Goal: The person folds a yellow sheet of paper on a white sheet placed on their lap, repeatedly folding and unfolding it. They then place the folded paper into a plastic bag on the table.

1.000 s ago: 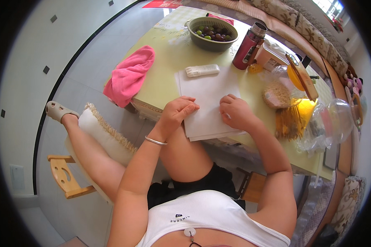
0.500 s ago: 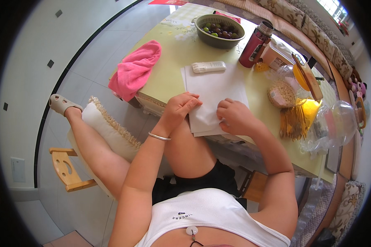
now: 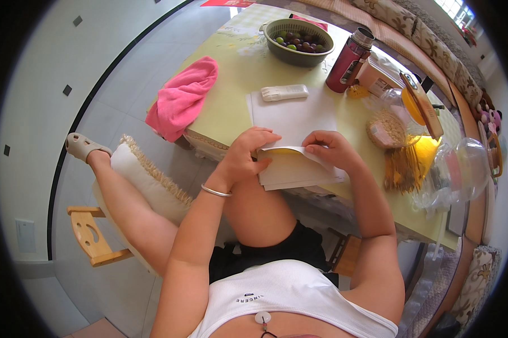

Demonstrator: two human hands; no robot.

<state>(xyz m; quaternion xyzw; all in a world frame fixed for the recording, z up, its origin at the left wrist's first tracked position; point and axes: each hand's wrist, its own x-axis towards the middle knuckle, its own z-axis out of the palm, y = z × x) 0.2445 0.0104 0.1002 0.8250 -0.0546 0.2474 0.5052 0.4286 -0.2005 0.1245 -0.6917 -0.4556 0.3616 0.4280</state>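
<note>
A small stack of white paper [image 3: 282, 121] lies at the table's front edge. Its top sheet [image 3: 296, 172] has its upper edge lifted and curled toward me, and a yellowish shade shows beneath the lip. With thumb and fingers my right hand [image 3: 333, 149] pinches that raised edge near its right end. My left hand [image 3: 245, 155], with a silver bangle on the wrist, is at the sheet's left end, which lies between its thumb and fingers. A white, rounded correction-tape-like case [image 3: 285, 93] rests on the far part of the stack.
Behind the paper stand a colander of grapes [image 3: 299, 55] and an uncapped dark red flask [image 3: 348, 62]. A pink cloth [image 3: 183, 101] hangs over the left edge. On the right are a clear jar [image 3: 386, 129], a bundle of golden strips [image 3: 403, 168] and a clear plastic container [image 3: 462, 169].
The top sheet's edge has come up off the stack and curls toward me. My right hand has moved slightly right and up and grips it; my left thumb has spread from the fingers.
</note>
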